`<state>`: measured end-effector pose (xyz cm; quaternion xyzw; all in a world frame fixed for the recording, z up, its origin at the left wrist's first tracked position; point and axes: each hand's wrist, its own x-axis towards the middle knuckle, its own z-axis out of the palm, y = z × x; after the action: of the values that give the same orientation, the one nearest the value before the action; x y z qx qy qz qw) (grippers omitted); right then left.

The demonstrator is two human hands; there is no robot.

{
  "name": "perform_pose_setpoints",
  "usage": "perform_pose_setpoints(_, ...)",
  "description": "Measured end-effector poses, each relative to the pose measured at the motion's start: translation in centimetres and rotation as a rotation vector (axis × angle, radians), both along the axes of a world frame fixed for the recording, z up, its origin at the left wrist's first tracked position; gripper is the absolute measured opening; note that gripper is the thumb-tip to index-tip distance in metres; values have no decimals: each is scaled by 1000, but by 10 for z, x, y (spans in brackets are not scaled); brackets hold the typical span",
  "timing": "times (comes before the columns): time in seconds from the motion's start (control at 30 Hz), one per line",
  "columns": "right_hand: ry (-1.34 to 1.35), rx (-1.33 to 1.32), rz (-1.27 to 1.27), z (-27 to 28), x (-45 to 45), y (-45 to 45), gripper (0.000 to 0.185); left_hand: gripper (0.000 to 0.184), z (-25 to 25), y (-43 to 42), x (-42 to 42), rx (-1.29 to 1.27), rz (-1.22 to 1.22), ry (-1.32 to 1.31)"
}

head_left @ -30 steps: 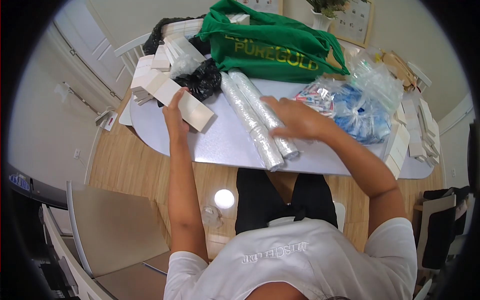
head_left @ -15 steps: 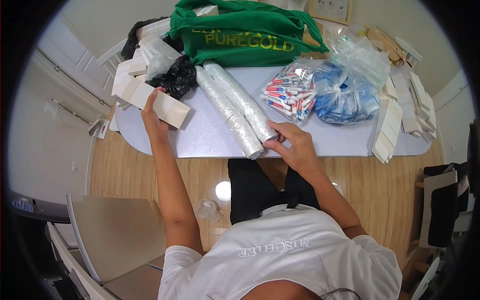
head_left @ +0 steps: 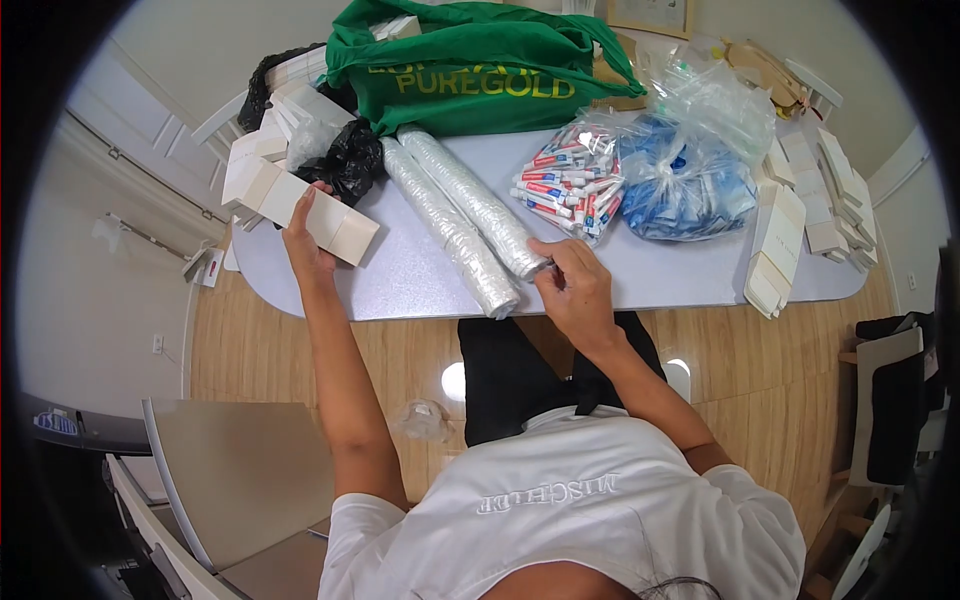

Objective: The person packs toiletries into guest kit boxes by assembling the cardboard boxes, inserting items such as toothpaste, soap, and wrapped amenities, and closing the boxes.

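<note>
My left hand (head_left: 308, 240) is closed round a row of small white cardboard boxes (head_left: 345, 232) at the table's left side, thumb on top. My right hand (head_left: 575, 290) is at the near end of the right one of two long rolls in shiny clear plastic (head_left: 470, 200), thumb and fingers pinched at its tip. The other roll (head_left: 455, 240) lies alongside, its near end close to the table's front edge. To the right of the rolls is a clear bag of small toothpaste tubes (head_left: 568, 180), with a bag of blue packets (head_left: 690, 195) beside it.
A green cloth bag (head_left: 480, 75) stands at the back of the white table (head_left: 410, 285). A black plastic bag (head_left: 348, 160) sits behind my left hand. More white boxes (head_left: 775, 250) are stacked at the right. A chair (head_left: 235, 470) stands at lower left.
The view has shifted slightly. My right hand has turned a little at the roll's end, its fingers bunching closer together. My left hand still holds the boxes.
</note>
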<state>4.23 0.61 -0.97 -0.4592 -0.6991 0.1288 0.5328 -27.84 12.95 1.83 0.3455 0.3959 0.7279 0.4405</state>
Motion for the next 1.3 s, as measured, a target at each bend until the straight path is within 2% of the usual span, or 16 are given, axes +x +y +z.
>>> perform_pose_setpoints(0.33, -142, 130, -45, 3, 3, 8, 29, 32, 2, -4, 4, -8, 10, 39)
perform_pose_setpoints(0.4, 23, -93, -21, 6, 10, 10, 25, 31, 2, -3, 1, 76, -68, 8)
perform_pose_setpoints(0.5, 265, -57, -28, 6, 13, 10, 21, 34, 30, -26, 23, 128, -211, 114)
perform_pose_setpoints(0.53, 265, -51, -34, 9, 16, 10, 21, 34, 45, -36, 36, 133, -217, 113)
perform_pose_setpoints(0.6, 145, -1, -11, 22, 19, 5, 20, 32, 74, -58, 64, 150, -370, 488)
perform_pose_setpoints(0.67, 112, 73, -25, 35, 19, 10, 21, 29, 91, -65, 90, 218, -473, 759)
perform_pose_setpoints(0.7, 78, 147, -38, 43, 18, 15, 21, 31, 90, -62, 100, 280, -538, 795)
perform_pose_setpoints(0.73, 83, 159, -35, 51, 17, 19, 21, 42, 94, -61, 109, 261, -583, 892)
perform_pose_setpoints(0.8, 127, 124, 8, 64, 14, 25, 20, 61, 103, -56, 130, 466, -576, 1108)
perform_pose_setpoints(0.87, 127, 191, -6, 73, 9, 29, 20, 74, 105, -49, 142, 489, -502, 1281)
perform_pose_setpoints(0.93, 77, 214, 8, 80, 8, 32, 20, 77, 99, -44, 151, 487, -517, 1290)
perform_pose_setpoints(1.0, 98, 224, -25, 79, 7, 38, 17, 71, 93, -42, 156, 431, -423, 1307)
perform_pose_setpoints(1.07, 313, 127, 8, 77, 6, 40, 13, 68, 86, -39, 159, 462, -411, 1241)
perform_pose_setpoints(1.1, 316, 126, 8, 73, 6, 42, 13, 65, 82, -38, 159, 481, -396, 1171)
perform_pose_setpoints(1.17, 613, -60, 115, 67, 5, 45, 10, 63, 76, -38, 161, 484, -371, 1148)
perform_pose_setpoints(1.3, 757, -208, 164, 68, 6, 42, 12, 62, 70, -37, 161, 505, -305, 1086)
